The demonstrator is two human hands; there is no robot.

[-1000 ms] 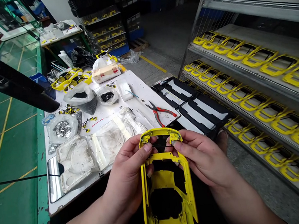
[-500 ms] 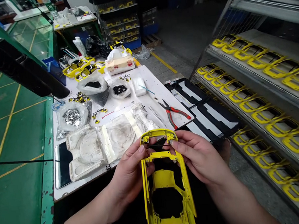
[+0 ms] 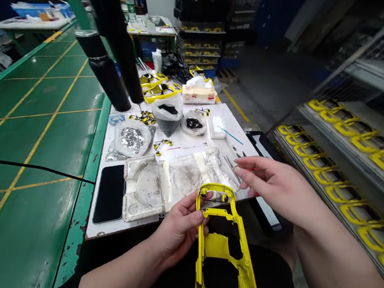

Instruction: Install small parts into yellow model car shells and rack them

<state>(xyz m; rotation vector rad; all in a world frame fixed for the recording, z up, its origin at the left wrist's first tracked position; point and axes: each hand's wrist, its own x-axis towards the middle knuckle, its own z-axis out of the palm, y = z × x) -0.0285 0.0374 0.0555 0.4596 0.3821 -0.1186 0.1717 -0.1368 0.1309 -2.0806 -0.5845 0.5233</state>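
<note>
A yellow plastic frame (image 3: 243, 238) stands nearly upright over my lap, with small black and yellow parts fitted inside its curved top end. My left hand (image 3: 185, 223) grips its upper left side between thumb and fingers. To the right of the frame, my right hand (image 3: 269, 177) is raised off it above the table's right edge. Its thumb and fingertips are close together near the tweezers (image 3: 231, 169); whether they touch or hold anything is too small to tell. Red-handled pliers lie mostly hidden behind this hand.
A stained white foam block (image 3: 144, 188) and a dark phone (image 3: 109, 194) lie at the table's front. Bags of silvery pieces (image 3: 131, 139), black granules (image 3: 168, 119) and black parts (image 3: 194, 123) sit behind. Racks of yellow frames (image 3: 361, 201) stand right; a green belt (image 3: 44, 143) runs left.
My right hand has let go of the frame and moved right, toward the tweezers and pliers. My left hand still holds the frame. The view has turned left.
</note>
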